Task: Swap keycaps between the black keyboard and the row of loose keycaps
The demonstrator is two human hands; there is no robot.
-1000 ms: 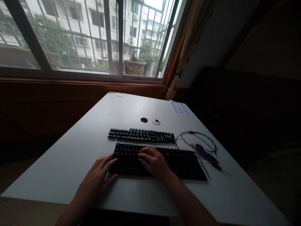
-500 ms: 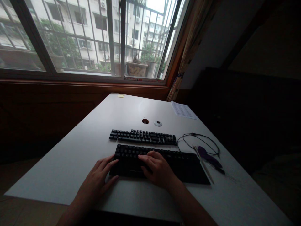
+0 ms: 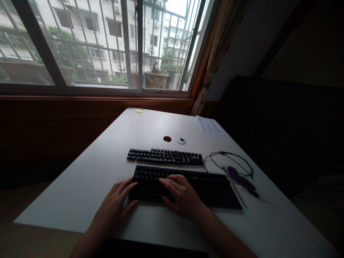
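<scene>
A black keyboard (image 3: 215, 195) lies near the front of the white desk. Caps show along its far rows, while its nearer part is a plain dark surface whose detail is lost in shadow. At its left end rests my left hand (image 3: 116, 200), fingers stretched to the edge and thumb spread toward the front corner. My right hand (image 3: 181, 195) lies over the middle, fingertips touching the keys and thumb apart below. Whether a small cap sits under those fingertips is hidden. Just behind, black keycaps (image 3: 165, 156) stand in rows on the desk.
Right of the keyboard lie a coiled black cable (image 3: 231, 154), a thin light-coloured stick (image 3: 235, 188) and a purple item (image 3: 239, 177) with a dark handle. Farther back are a desk hole (image 3: 167, 139), a round cover (image 3: 181, 141), printed paper (image 3: 210, 125) and a yellow note (image 3: 139, 110).
The view has shifted slightly, so the desk items appear a little farther right. Both hands keep their places at the keyboard, with the right fingers barely altered.
</scene>
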